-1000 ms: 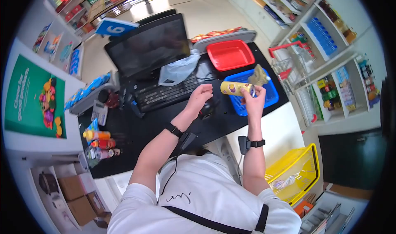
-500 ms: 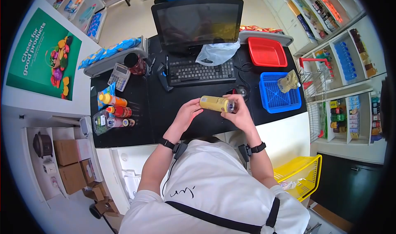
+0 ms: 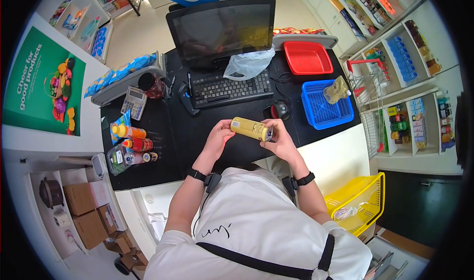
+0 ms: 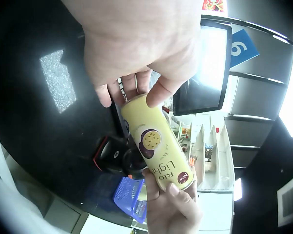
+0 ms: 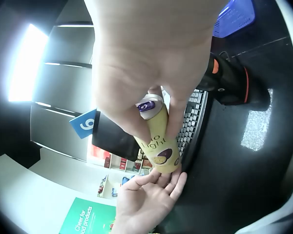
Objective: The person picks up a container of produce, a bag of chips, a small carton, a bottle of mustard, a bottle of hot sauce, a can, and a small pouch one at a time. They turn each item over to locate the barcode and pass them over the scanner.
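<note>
A yellow drink can (image 3: pixel 251 128) with a passion fruit picture and the words "Rio Light" lies sideways in the air between both hands, above the black counter (image 3: pixel 197 151). My left hand (image 3: pixel 218 138) pinches its base end between thumb and fingers. On the other end, by the purple pull tab (image 5: pixel 146 106), my right hand (image 3: pixel 282 142) grips it with thumb and fingers. The left wrist view shows the fruit print (image 4: pixel 150 140) facing that camera. Just beyond the can stands a black device with a red edge (image 3: pixel 279 110).
Behind are a keyboard (image 3: pixel 232 88), a plastic bag (image 3: pixel 249 64) and a monitor (image 3: pixel 222 31). At right sit a blue basket (image 3: pixel 308 110) holding a pouch (image 3: pixel 336 90), and a red tray (image 3: pixel 308 58). Several bottles (image 3: pixel 138 144) lie at left; a yellow basket (image 3: pixel 380 201) is low right.
The can has moved left and nearer the body, away from the blue basket. My left hand, apart from it a second ago, now holds its base end. The head view has turned.
</note>
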### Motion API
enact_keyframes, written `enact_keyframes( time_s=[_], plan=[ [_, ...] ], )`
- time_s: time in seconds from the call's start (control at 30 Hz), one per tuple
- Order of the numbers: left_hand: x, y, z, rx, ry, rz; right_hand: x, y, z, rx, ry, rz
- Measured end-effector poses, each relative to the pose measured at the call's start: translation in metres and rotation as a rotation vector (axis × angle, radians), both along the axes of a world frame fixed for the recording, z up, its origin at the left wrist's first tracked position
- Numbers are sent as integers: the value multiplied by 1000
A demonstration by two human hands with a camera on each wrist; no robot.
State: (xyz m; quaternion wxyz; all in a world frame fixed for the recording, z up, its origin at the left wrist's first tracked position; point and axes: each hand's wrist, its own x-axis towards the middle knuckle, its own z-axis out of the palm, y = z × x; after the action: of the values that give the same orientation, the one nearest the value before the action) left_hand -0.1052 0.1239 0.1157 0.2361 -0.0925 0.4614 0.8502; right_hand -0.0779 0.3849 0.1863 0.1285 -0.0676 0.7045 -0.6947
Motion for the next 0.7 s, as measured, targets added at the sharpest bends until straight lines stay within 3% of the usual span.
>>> enact_keyframes(
  time_s=[0.03, 0.2, 0.3, 0.43, 0.7],
  plan=[
    [-2, 2, -2, -27, 10, -30, 2, 2, -4, -88, -79, -49],
    [-11, 16, -10, -85, -87, -70, 11, 9, -16, -3, -165, -205],
    [-16, 26, -13, -107, -122, -50, 15, 9, -19, -200, -415, -348],
    [-29, 39, -16, -111, -112, -24, 17, 10, -22, -195, -621, -333],
    [-57, 63, -17, -65, -18, -30, 23, -6, -35, -313, -674, -343]
  ],
)
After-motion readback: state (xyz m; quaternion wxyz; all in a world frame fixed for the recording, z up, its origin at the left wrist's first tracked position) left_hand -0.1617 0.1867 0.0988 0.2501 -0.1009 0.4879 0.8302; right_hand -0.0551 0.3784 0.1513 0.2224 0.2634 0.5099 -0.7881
